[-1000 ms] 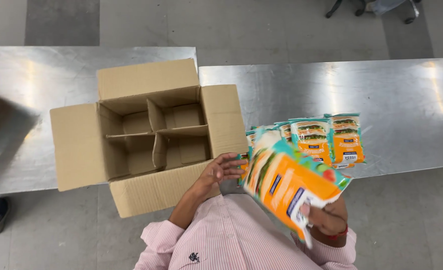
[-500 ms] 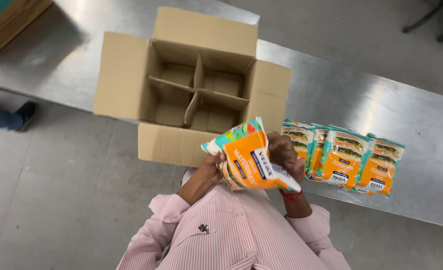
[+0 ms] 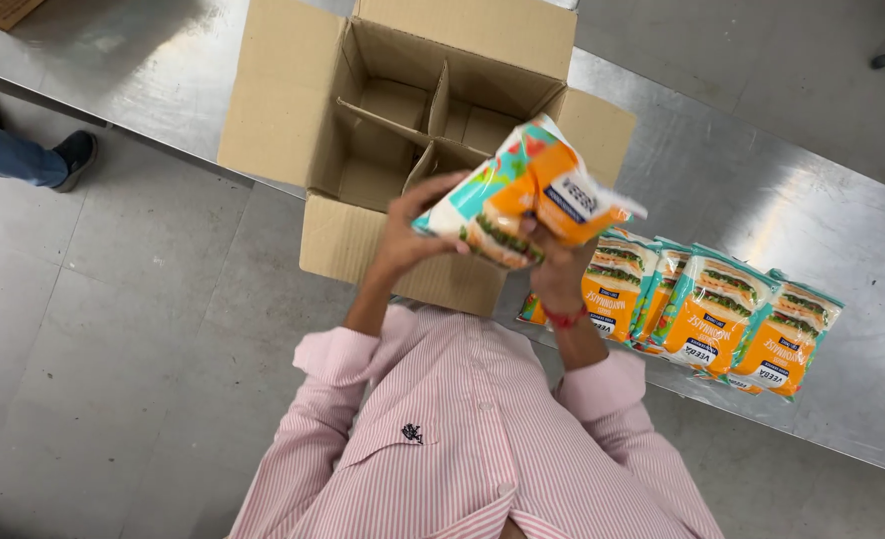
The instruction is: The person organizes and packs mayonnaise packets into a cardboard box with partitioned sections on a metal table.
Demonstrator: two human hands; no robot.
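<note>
Spanning the view from upper left to lower right, a bare steel bench [image 3: 762, 190] carries everything described; places below are given relative to the cardboard box. The cardboard box [image 3: 402, 130] stands on the bench near its front edge, its four flaps folded outward and its near wall overhanging toward the person. Inside the box, a cardboard divider [image 3: 432, 120] splits it into four compartments, none of which shows any contents. To the right of the box, a row of orange and teal pouches [image 3: 702, 319] lies flat on the bench, each overlapping its neighbour. In front of the box and above its near right corner, a bundle of like pouches [image 3: 522, 195] is held up clear of the bench, tilted with one end raised to the right. The left hand [image 3: 412, 235] curls its grip closed around the bundle's lower left end. The right hand [image 3: 557, 269] supports the bundle from beneath, fingers wrapped up onto it, with a red band at the wrist. Both arms wear a pink striped shirt [image 3: 482, 439]. Far left of the box, on the floor, stands another person's dark shoe [image 3: 73, 155].
</note>
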